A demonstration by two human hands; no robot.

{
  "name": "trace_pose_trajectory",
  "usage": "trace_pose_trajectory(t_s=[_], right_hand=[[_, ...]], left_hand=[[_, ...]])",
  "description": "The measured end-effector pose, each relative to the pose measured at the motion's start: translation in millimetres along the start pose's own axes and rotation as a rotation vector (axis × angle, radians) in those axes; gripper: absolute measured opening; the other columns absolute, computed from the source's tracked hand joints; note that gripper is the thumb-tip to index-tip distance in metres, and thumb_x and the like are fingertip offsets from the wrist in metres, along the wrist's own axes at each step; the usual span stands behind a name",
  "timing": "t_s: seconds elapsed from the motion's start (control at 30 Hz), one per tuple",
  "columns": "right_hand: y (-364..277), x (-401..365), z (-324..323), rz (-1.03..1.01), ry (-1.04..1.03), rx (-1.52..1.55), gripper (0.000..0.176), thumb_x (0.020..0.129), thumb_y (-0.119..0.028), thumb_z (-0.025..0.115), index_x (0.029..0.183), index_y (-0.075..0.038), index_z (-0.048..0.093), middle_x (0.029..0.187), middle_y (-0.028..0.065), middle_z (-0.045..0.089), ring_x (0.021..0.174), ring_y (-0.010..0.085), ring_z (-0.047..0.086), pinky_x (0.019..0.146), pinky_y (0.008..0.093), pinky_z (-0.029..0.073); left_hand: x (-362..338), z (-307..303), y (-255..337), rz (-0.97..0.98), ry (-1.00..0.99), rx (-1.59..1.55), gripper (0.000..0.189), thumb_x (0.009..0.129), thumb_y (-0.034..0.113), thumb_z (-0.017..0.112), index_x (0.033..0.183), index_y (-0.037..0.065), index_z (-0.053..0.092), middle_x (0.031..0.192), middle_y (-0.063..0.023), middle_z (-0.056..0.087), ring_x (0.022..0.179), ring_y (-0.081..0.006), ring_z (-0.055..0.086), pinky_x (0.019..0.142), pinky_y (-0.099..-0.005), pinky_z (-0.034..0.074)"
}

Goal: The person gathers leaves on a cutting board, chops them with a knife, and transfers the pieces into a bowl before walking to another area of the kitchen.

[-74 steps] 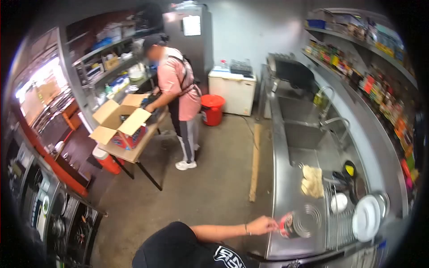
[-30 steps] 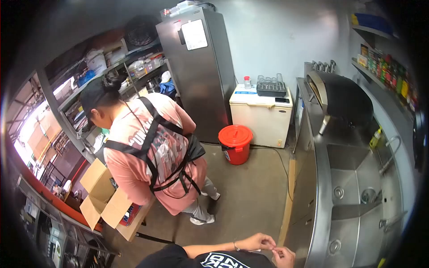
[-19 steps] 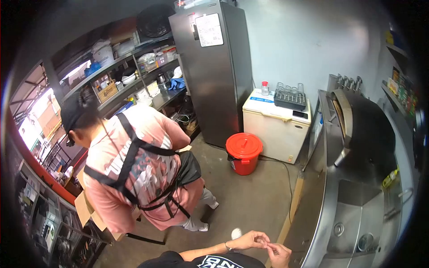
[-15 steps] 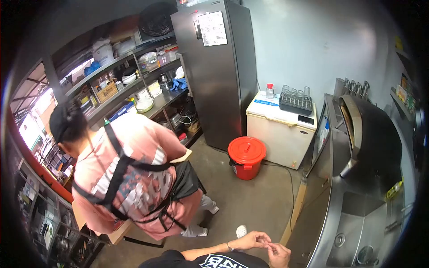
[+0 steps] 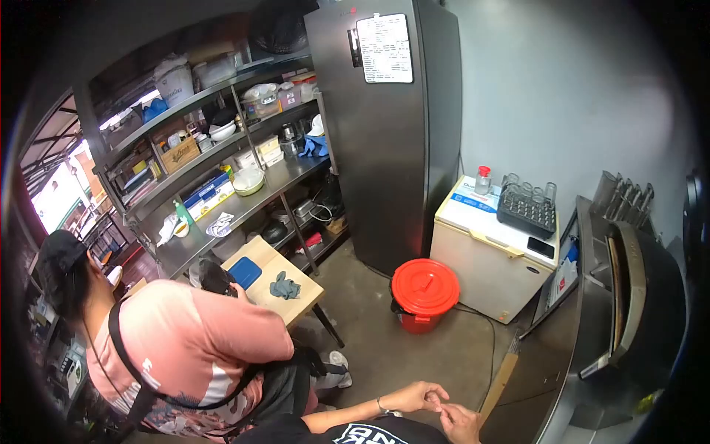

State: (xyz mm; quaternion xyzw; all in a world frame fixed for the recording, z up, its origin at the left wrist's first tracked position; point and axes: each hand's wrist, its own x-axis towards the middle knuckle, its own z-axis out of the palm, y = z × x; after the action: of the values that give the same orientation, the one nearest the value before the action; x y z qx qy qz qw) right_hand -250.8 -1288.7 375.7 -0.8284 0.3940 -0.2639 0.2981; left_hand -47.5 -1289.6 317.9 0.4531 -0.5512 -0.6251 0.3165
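Note:
At the bottom of the view my left hand, with a bracelet at its wrist, has its thumb and fingers pinched together. My right hand meets it fingertip to fingertip, its fingers also closed. Whatever lies between the fingertips, if anything, is too small to make out. Both hands are held in front of my black shirt, above the floor. The nearest thing beyond them is a red lidded bucket.
A person in a pink shirt stands at left by a wooden table bearing a grey cloth and blue tray. Behind are a tall fridge, a chest freezer and shelves. A pizza oven stands right.
My view has swung left. The person in pink has turned and shifted left, bringing the wooden table, cloth and blue tray into sight. My hands stay together.

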Motion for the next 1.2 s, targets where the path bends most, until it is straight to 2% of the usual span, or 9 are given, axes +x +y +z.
trace_pose_trajectory(t_s=[0.23,0.37,0.43,0.53,0.7,0.77,0.9,0.93,1.2], right_hand=[[31.1,88.0,14.2,-0.134,-0.106,0.047,0.013,0.085,-0.014,0.068,0.096,-0.009,0.071,0.096,0.0113,0.069,0.084,0.0297,0.068,0.073,0.0362,0.055],[62.9,145.9,14.7,-0.262,-0.226,0.079,0.014,0.086,-0.015,0.067,0.097,-0.008,0.071,0.098,0.0115,0.069,0.085,0.0293,0.069,0.072,0.0351,0.055],[96.5,175.3,32.6,-0.438,-0.191,0.047,0.014,0.076,-0.011,0.07,0.09,-0.011,0.069,0.081,0.0063,0.07,0.066,0.0224,0.068,0.058,0.0344,0.054],[114.8,226.7,41.9,-0.49,-0.182,0.09,0.009,0.074,-0.016,0.073,0.077,-0.012,0.066,0.072,0.002,0.064,0.054,0.0249,0.062,0.05,0.0369,0.049],[118.2,312.6,19.8,-0.61,-0.289,0.089,0.011,0.072,-0.016,0.074,0.078,-0.012,0.065,0.07,0.0031,0.062,0.055,0.0235,0.062,0.051,0.0357,0.049],[128.8,339.8,17.8,-0.662,-0.303,0.099,0.012,0.07,-0.015,0.075,0.077,-0.012,0.065,0.069,0.0029,0.062,0.055,0.0209,0.063,0.051,0.0339,0.049],[141.3,373.6,18.3,-0.65,-0.385,0.139,0.012,0.07,-0.014,0.075,0.076,-0.011,0.065,0.07,0.0024,0.062,0.057,0.0195,0.063,0.051,0.033,0.049],[143.4,379.2,18.2,-0.623,-0.415,0.155,0.012,0.07,-0.013,0.075,0.077,-0.011,0.065,0.071,0.0023,0.063,0.057,0.0188,0.063,0.051,0.0324,0.049],[149.8,420.8,30.6,-0.606,-0.63,0.264,0.012,0.078,-0.021,0.075,0.087,-0.013,0.071,0.071,0.0038,0.067,0.059,0.0198,0.066,0.054,0.0322,0.052]], left_hand=[[27.3,-54.6,-6.6,0.0,0.117,-0.303,0.04,0.084,0.011,0.075,0.12,0.003,0.059,0.09,-0.0035,0.07,0.081,-0.0079,0.061,0.077,-0.025,0.048],[48.8,-83.0,0.5,-0.017,0.249,-0.193,0.042,0.083,0.01,0.075,0.122,0.003,0.059,0.09,-0.0037,0.071,0.08,-0.0077,0.061,0.074,-0.0245,0.049],[60.7,-99.0,12.0,-0.031,0.297,-0.145,0.042,0.083,0.01,0.075,0.121,0.003,0.059,0.089,-0.0033,0.071,0.079,-0.0075,0.062,0.073,-0.0244,0.049],[80.0,-123.2,40.5,-0.126,0.444,0.03,0.04,0.083,0.015,0.077,0.118,0.003,0.062,0.088,-0.002,0.072,0.082,-0.0075,0.062,0.079,-0.0253,0.048],[120.2,-152.3,58.2,-0.07,0.597,0.091,0.039,0.085,0.015,0.073,0.121,0.004,0.061,0.088,-0.0007,0.072,0.082,-0.0095,0.063,0.082,-0.0262,0.049],[136.7,-165.6,60.6,-0.001,0.598,0.105,0.041,0.083,0.005,0.067,0.123,0.005,0.059,0.088,-0.0046,0.073,0.083,-0.0152,0.068,0.078,-0.0301,0.051],[157.4,-175.3,71.0,-0.052,0.722,0.082,0.043,0.083,0.009,0.07,0.125,0.006,0.058,0.089,-0.0054,0.073,0.084,-0.0159,0.067,0.08,-0.0305,0.05],[158.7,-173.9,76.6,-0.096,0.761,0.072,0.043,0.085,0.012,0.072,0.126,0.006,0.058,0.089,-0.0026,0.072,0.082,-0.01,0.063,0.08,-0.0272,0.049],[160.4,-179.0,81.8,-0.241,0.899,0.057,0.043,0.085,0.016,0.072,0.125,0.009,0.059,0.091,-0.0043,0.073,0.055,-0.0108,0.06,0.066,-0.0295,0.051]])
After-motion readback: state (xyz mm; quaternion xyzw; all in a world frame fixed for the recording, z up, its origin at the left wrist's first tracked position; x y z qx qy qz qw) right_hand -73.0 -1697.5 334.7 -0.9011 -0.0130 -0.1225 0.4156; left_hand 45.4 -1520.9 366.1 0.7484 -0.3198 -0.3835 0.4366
